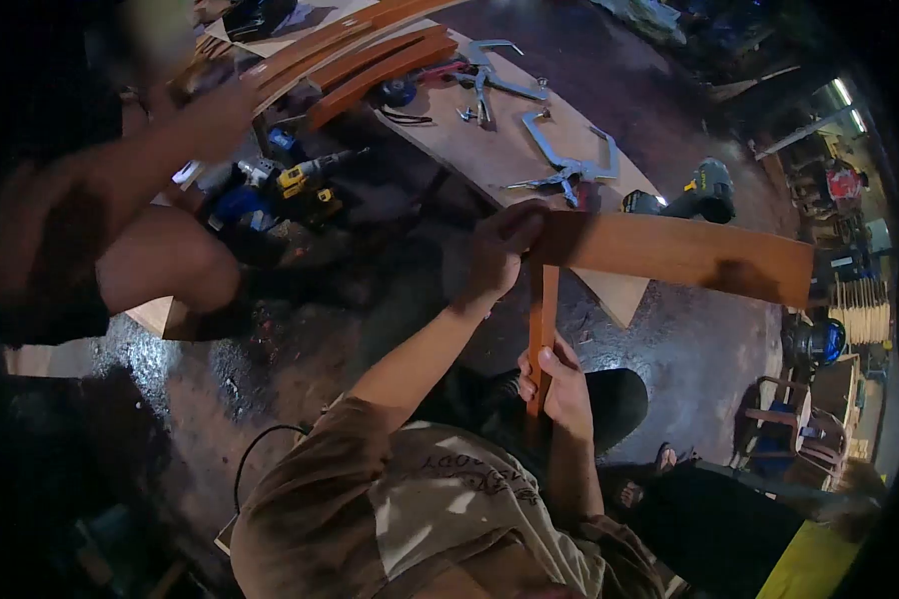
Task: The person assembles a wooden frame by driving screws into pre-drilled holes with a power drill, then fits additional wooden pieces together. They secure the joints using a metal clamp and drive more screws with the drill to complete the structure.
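Note:
My left hand (504,245) is closed on the near left end of a wide, slightly curved wooden board (679,255), which stretches off to the right. A narrow wooden strip (543,309) runs down from under that end of the board. Lower down, my right hand (557,384) has its fingers wrapped round the strip, above my lap. The strip's upper end is hidden behind the board.
Metal locking clamps (569,160) lie on a plywood tabletop (449,145) ahead, with curved wooden pieces (380,75) at its left. A yellow drill (305,178) is on the left. Another person's arm (160,150) reaches in there. A wooden chair (784,414) stands right.

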`<state>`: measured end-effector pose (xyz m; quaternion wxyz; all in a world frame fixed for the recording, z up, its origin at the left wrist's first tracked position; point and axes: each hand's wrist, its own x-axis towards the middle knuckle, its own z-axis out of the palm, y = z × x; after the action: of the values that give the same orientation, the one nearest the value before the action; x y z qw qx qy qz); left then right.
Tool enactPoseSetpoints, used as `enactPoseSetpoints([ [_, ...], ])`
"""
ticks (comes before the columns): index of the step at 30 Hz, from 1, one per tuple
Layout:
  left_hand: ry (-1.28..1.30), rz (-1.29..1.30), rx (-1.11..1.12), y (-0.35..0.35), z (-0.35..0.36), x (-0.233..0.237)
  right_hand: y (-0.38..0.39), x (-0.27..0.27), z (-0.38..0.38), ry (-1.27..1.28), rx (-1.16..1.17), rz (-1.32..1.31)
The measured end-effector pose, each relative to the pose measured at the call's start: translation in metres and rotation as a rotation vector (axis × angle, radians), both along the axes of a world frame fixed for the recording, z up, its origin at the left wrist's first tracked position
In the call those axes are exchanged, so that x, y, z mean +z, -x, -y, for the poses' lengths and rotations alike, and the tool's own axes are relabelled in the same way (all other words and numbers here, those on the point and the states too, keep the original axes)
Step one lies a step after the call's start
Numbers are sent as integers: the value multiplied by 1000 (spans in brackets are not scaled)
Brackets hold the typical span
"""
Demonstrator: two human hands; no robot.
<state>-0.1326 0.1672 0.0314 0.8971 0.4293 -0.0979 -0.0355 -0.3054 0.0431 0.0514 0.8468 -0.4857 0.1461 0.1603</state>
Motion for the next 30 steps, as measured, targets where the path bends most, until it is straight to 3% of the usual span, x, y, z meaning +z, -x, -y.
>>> enactPoseSetpoints([
  [3,-193,34,204,-3,-3,3,-1,-1,-4,-19,7,-7],
  [6,-119,-16,78,-11,-9,4,-1,1,-6,-36,16,-18],
  [8,64,-252,-125,-13,-17,18,-2,5,-7,-44,21,-24],
  [9,61,-250,-126,-13,-19,15,-2,9,-8,-33,16,-28],
  [11,96,10,-88,-11,-21,7,-2,9,-7,-25,4,-36],
  [12,93,7,-93,-9,-24,12,-2,7,-6,-44,7,-42],
  [14,-83,181,1,-5,-32,22,-2,7,-4,-66,9,-52],
  [18,-185,222,-5,-10,-39,15,-1,7,1,-161,123,-39],
  [21,-313,355,176,-4,-41,32,3,3,2,-243,153,-44],
  [30,-286,353,220,-3,-33,19,8,1,1,-297,172,-66],
])
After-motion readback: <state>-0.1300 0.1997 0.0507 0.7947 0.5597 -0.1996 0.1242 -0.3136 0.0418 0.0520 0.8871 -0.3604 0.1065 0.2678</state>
